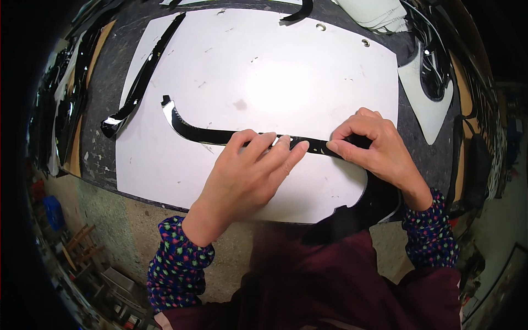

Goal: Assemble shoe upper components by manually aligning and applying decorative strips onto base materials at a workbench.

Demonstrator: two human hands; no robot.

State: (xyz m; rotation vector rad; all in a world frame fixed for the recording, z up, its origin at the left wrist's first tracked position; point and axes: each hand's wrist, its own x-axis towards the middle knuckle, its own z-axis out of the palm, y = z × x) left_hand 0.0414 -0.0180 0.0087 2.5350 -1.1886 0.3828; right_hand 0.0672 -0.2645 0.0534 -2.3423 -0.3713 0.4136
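A long, glossy black curved strip point(206, 135) lies across a white board point(231, 71). It looks like leather or a similar sheet material. My left hand point(247, 170) rests over the strip's middle, fingers spread and fingertips pressing it against the board. Farther right, my right hand point(374, 140) pinches the strip's edge between thumb and bent fingers. Past that hand, a wide black piece point(368, 209) bends down over the board's front edge toward my lap; whether it is one with the strip is hidden by the hand. Small light spots show on the strip between my hands.
Another black strip point(148, 71) lies slanted at the board's left edge. A black curved end point(300, 12) sits at the far edge. White cut pieces point(379, 14) and a pale pointed piece point(432, 118) lie at right. Dark strips point(69, 93) are piled at left.
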